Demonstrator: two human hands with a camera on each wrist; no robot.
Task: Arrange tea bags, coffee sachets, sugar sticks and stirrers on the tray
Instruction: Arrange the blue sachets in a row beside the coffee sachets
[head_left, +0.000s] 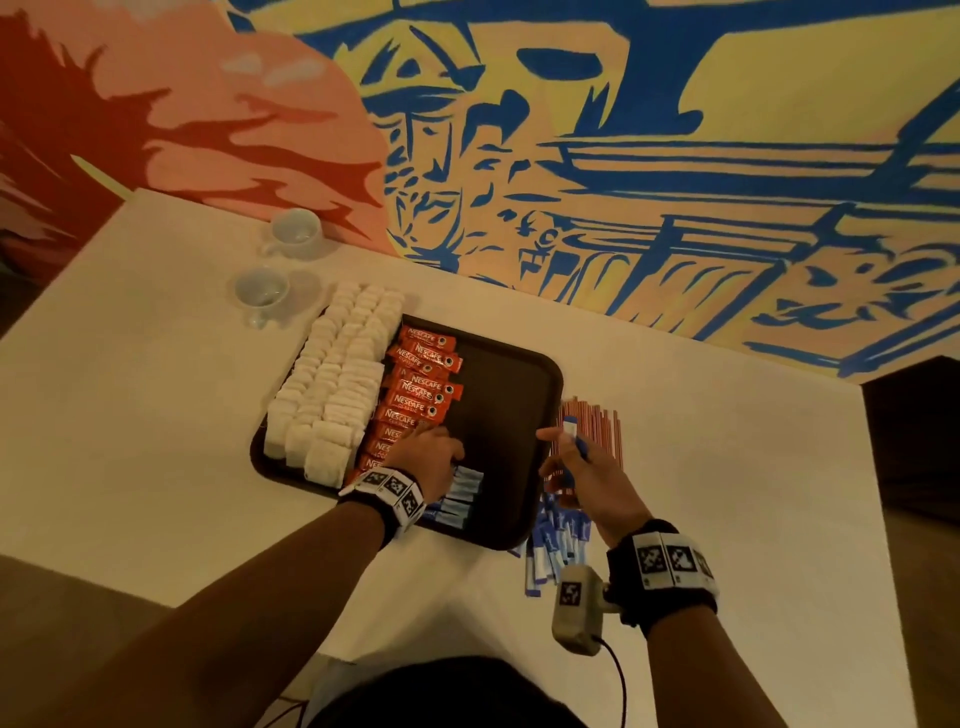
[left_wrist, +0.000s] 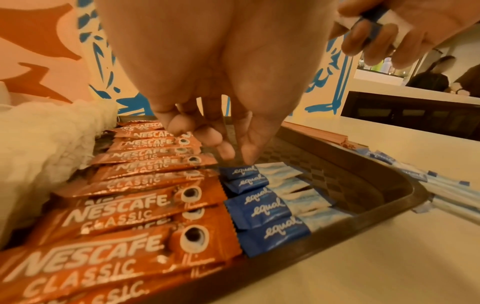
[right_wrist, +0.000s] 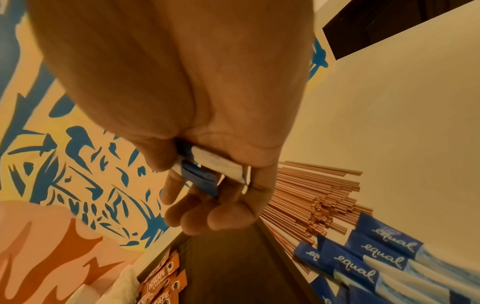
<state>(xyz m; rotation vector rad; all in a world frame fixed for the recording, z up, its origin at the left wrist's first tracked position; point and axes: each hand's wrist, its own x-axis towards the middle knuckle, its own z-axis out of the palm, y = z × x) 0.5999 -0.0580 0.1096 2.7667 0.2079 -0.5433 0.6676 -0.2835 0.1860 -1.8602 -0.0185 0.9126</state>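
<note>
A dark brown tray (head_left: 519, 374) holds rows of white tea bags (head_left: 337, 374) on its left and a column of orange coffee sachets (head_left: 421, 384) beside them. Several blue sugar sticks (left_wrist: 262, 205) lie in a row at the tray's near edge, right of the sachets. My left hand (left_wrist: 237, 156) reaches down with fingers extended, and a fingertip touches the blue end of the farthest stick in that row. My right hand (head_left: 563, 441) hovers over the tray's right rim and grips a few sugar sticks (right_wrist: 207, 170). Loose sugar sticks (head_left: 556, 540) and copper-coloured stirrers (head_left: 592, 421) lie on the table right of the tray.
Two white cups (head_left: 296, 234) (head_left: 260, 293) stand on the table beyond the tray's far left corner. A painted wall runs along the back. The table (head_left: 727, 493) ends at a dark drop on the right. People (left_wrist: 431, 74) stand far off behind a counter.
</note>
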